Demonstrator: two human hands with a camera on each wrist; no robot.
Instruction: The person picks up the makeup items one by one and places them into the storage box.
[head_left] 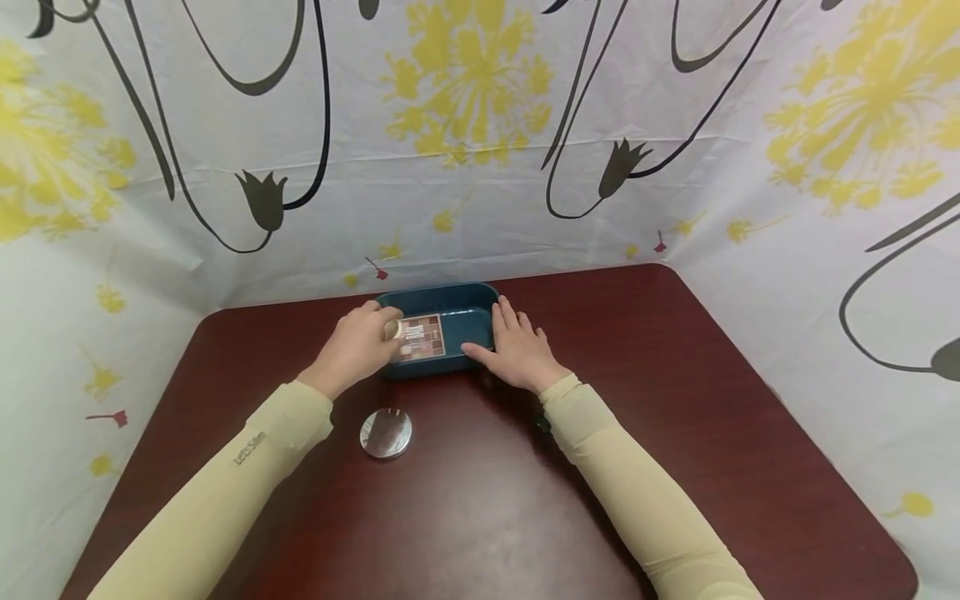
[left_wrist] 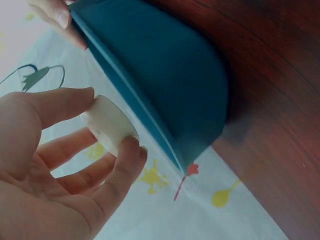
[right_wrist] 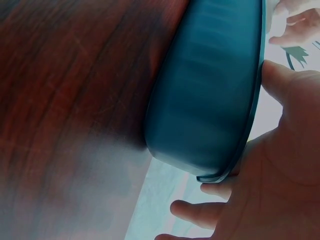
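Observation:
A small round cream-white container is pinched between the thumb and fingertips of my left hand. In the head view the container is held over the left end of a teal tray. Inside the tray lies a flat palette with a grid of brown and pink squares; my left hand partly covers its left side. At the tray's right end, my right hand rests on the rim with straight, spread fingers. Its thumb touches the near edge in the right wrist view.
A round, shiny silver disc lies on the dark red-brown table, nearer than the tray. White fabric with yellow and grey plant prints hangs around the table's back and sides.

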